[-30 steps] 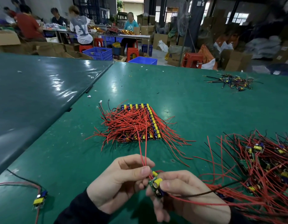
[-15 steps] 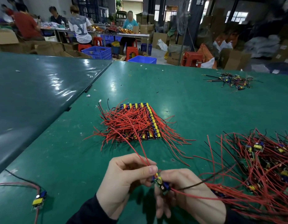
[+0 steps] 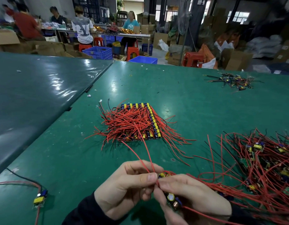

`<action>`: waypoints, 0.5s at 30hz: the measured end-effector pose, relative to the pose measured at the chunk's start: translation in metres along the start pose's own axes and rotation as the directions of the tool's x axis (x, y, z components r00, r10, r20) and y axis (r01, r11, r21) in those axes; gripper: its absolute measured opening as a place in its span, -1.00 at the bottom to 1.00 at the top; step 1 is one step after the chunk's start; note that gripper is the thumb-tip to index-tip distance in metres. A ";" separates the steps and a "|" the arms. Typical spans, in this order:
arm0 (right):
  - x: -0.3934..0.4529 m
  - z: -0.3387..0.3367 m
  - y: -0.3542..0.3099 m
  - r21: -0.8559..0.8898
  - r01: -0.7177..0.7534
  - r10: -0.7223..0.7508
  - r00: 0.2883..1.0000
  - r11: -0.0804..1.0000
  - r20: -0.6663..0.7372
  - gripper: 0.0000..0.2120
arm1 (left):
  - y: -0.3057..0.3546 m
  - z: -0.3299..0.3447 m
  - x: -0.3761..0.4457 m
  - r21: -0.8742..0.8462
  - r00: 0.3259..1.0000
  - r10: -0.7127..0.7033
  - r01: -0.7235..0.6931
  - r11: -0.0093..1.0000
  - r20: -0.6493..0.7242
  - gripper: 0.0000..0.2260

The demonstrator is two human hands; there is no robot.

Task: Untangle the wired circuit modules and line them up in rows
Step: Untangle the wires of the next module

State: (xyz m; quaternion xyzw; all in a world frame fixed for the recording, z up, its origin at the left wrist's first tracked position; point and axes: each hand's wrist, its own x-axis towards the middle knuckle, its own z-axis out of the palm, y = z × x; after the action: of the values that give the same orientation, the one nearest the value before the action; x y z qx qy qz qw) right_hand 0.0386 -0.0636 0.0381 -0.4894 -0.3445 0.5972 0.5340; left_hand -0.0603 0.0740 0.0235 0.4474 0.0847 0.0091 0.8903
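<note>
Near the table's front edge my left hand (image 3: 124, 185) pinches two red wires (image 3: 146, 153) that rise toward the far side. My right hand (image 3: 194, 195) grips a circuit module (image 3: 173, 200) with a capacitor and a copper coil; a second module (image 3: 162, 174) shows between my fingertips. At mid-table lies a block of lined-up modules (image 3: 152, 120) in yellow and blue rows, red wires fanned over it. A tangled pile of modules and red wires (image 3: 267, 161) fills the right side, and its wires run under my right hand.
A single module (image 3: 40, 198) with red and black leads lies at the front left. A small dark tangle of wired parts (image 3: 234, 81) sits at the far right. A darker table (image 3: 35, 95) adjoins on the left. People work at benches beyond, among blue crates and red stools.
My hands have turned the modules: one now lies low in my right palm with its capacitor facing up. The two red wires pinched in my left hand stand straighter.
</note>
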 end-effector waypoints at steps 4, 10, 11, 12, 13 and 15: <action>0.004 -0.007 0.003 0.085 0.004 -0.006 0.999 0.996 0.032 -0.73 | -0.001 0.001 0.002 0.099 0.995 0.102 -0.102 0.990 0.000 -0.65; 0.009 -0.005 0.015 -0.065 0.039 -0.055 0.963 0.997 -0.263 -0.65 | -0.011 0.000 0.013 0.559 0.845 0.505 -0.336 0.758 -0.177 -0.87; 0.010 -0.003 0.018 -0.085 0.037 -0.060 0.956 0.996 -0.287 -0.66 | -0.014 0.000 0.014 0.617 0.811 0.554 -0.342 0.709 -0.187 -0.89; 0.011 -0.003 0.020 -0.102 0.035 -0.064 0.950 0.994 -0.305 -0.67 | -0.016 0.000 0.014 0.658 0.788 0.583 -0.334 0.674 -0.198 -0.90; 0.012 -0.003 0.020 -0.112 0.037 -0.070 0.948 0.993 -0.309 -0.67 | -0.017 0.000 0.014 0.667 0.783 0.584 -0.319 0.673 -0.215 -0.89; 0.011 -0.001 0.015 -0.060 0.029 -0.045 0.955 0.998 -0.293 -0.68 | -0.014 0.000 0.014 0.542 0.854 0.455 -0.266 0.797 -0.250 -0.85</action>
State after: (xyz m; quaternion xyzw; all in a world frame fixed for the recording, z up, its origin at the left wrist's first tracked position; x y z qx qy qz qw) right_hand 0.0355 -0.0563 0.0215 -0.5808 -0.2865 0.4979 0.5768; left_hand -0.0471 0.0670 0.0100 0.6553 0.1609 0.2437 0.6966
